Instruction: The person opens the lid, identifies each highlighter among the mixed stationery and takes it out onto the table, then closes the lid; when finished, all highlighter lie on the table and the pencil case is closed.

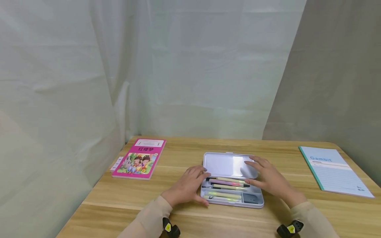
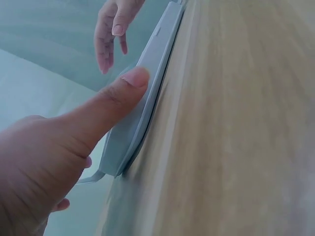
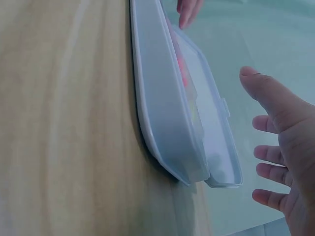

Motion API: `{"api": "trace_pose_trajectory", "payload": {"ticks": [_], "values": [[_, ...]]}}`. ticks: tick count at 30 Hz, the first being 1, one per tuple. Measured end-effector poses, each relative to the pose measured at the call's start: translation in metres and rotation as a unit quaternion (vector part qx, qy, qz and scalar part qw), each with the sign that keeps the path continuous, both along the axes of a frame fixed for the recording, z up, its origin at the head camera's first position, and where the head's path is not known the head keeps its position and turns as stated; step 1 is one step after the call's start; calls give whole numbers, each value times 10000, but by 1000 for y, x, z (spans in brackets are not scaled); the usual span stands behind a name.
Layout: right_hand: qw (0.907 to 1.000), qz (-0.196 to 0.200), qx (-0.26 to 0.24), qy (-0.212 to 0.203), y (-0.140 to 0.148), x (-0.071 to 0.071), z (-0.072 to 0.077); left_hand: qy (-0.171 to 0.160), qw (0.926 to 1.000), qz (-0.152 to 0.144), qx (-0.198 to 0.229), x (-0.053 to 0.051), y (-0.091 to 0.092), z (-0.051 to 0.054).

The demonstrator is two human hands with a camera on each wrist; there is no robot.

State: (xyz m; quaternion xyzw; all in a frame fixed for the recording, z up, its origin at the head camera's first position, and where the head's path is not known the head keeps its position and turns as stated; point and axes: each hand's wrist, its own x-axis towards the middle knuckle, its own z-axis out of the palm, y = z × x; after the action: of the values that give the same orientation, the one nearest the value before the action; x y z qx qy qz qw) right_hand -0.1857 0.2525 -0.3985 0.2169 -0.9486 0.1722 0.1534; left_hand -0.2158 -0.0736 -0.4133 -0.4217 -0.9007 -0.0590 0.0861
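An open pale pencil case (image 1: 261,202) lies on the table, its lid (image 1: 220,164) folded back flat behind it. Several pens (image 1: 224,182) lie lengthwise in its tray, and a dark grey block (image 1: 250,198) fills the front right compartment. My left hand (image 1: 187,185) is at the case's left end, fingers reaching over the edge by the hinge, thumb (image 2: 115,101) touching or close to the front wall. Above the right side hovers my right hand (image 1: 269,177), fingers spread and relaxed; in the right wrist view it shows apart from the case, with nothing held.
A pink picture-cover book (image 1: 140,162) lies at the back left, with another white-edged item (image 1: 116,164) partly under it. To the right is a light blue notebook (image 1: 336,172) with a green spine. Pale curtains (image 1: 208,72) hang behind the wooden table (image 1: 119,208).
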Motion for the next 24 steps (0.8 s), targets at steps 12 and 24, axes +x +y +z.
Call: {"api": "trace_pose_trajectory", "payload": {"ticks": [12,24], "values": [[9994,123,-314,117,-4,10,-4,-306,9993,-16,208,0,-3,-10],[9975,327,-419,466,-5,13,2,-439,9983,45,384,-4,-1,-14]]}}
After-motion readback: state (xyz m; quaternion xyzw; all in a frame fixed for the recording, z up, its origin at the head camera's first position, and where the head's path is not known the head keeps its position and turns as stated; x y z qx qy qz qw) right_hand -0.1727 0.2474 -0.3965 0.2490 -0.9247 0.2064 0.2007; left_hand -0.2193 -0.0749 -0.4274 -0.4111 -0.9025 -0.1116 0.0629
